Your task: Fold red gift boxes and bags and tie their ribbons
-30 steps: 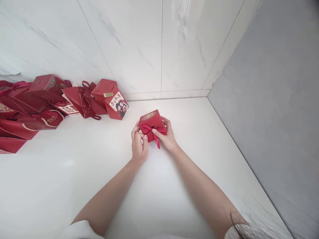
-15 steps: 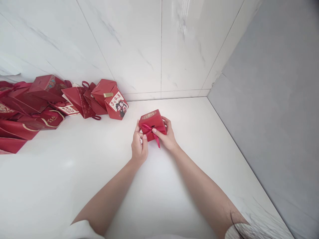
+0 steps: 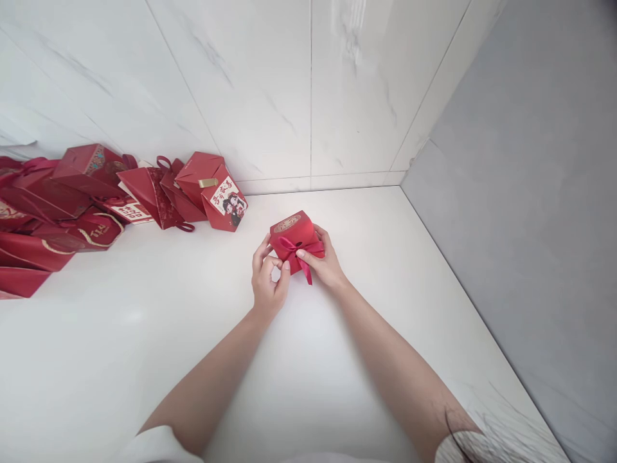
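Observation:
A small red gift box with a gold round emblem on its top is held just above the white tabletop. Round its front runs a pinkish-red ribbon, tied in a bow with a tail hanging down. My right hand grips the box from the right, thumb pressed on the front by the bow. At the left side, my left hand is closed, its outer fingers against the box. Its thumb and forefinger meet at the lower left front, near the bow; whether ribbon lies between them is too small to tell.
Several red gift boxes and bags are piled at the left, by the marbled tile wall. The nearest bears a cartoon couple label. A grey panel bounds the white tabletop on the right.
The box has tilted slightly in my hands. My left thumb and forefinger have come together and shifted a little right, toward the bow. My right hand keeps its grip.

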A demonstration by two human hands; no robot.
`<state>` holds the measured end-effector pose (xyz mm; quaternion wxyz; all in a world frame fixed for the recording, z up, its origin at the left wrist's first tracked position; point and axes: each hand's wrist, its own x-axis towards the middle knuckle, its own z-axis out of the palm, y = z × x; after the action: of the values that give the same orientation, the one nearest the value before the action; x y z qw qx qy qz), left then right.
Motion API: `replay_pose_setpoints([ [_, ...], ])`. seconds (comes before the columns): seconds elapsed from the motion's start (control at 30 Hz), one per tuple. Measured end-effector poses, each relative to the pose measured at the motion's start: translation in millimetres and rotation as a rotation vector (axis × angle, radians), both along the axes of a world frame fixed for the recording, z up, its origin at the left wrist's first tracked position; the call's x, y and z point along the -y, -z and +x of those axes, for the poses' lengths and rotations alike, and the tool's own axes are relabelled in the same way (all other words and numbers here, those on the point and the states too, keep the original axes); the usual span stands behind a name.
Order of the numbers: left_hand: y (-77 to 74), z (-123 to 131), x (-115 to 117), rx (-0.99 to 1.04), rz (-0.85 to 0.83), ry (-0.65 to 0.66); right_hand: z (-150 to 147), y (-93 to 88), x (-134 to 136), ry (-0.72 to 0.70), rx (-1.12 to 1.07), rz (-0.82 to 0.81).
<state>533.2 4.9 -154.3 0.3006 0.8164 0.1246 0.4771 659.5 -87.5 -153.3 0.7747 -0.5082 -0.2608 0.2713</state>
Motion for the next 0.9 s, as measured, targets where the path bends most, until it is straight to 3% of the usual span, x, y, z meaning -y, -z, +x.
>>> replay_pose_setpoints([
  [0.6, -1.3, 1.3, -2.3, 0.011, -0.033, 0.028, 1.7, 2.1, 0.9, -0.018, 0.005, -0.07],
  [0.9, -1.2, 2.9, -2.6, -0.023, -0.131, 0.057, 4.5, 7.6, 0.3, -0.034, -0.049, -0.072],
])
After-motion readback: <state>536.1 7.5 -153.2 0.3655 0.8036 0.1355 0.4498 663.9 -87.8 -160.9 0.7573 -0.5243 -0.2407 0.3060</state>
